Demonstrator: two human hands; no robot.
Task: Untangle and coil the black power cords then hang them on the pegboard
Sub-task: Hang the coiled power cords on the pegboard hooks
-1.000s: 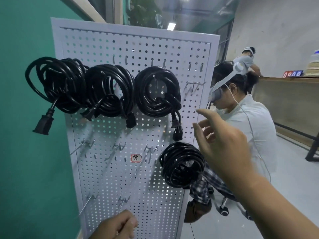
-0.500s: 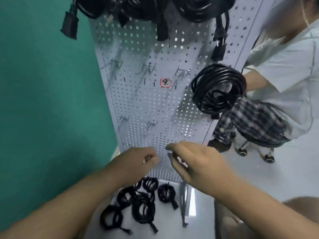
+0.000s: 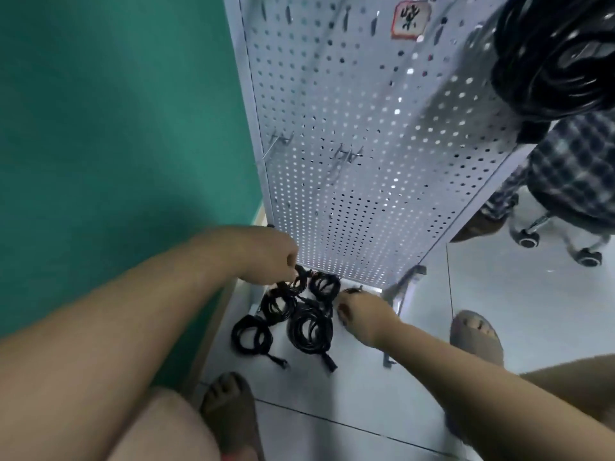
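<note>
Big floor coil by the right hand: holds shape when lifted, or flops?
The big coil will probably sag when lifted: its loops lie loose, and I can see no tie on it. Its plug trails free, so it will likely dangle and swing. Lying flat on the floor, the coil seems unlikely to roll.

I log, looking down: a white pegboard (image 3: 366, 128) beside a green wall (image 3: 116, 128), carrying wire hooks (image 3: 346, 154), a red-bordered label (image 3: 411, 19), and one hung cord coil (image 3: 549, 61) at upper right. On the floor at its foot is a cluster of coiled black cords (image 3: 311, 331), touching one another. The left hand (image 3: 266, 257) grips the top-left coil (image 3: 298, 282). The right hand (image 3: 362, 314) reaches low just beside the cluster, and I cannot make out its grasp. Also in view: my sandalled foot (image 3: 476, 334), and a second person's plaid trousers (image 3: 572, 168) near chair casters (image 3: 529, 241).
</note>
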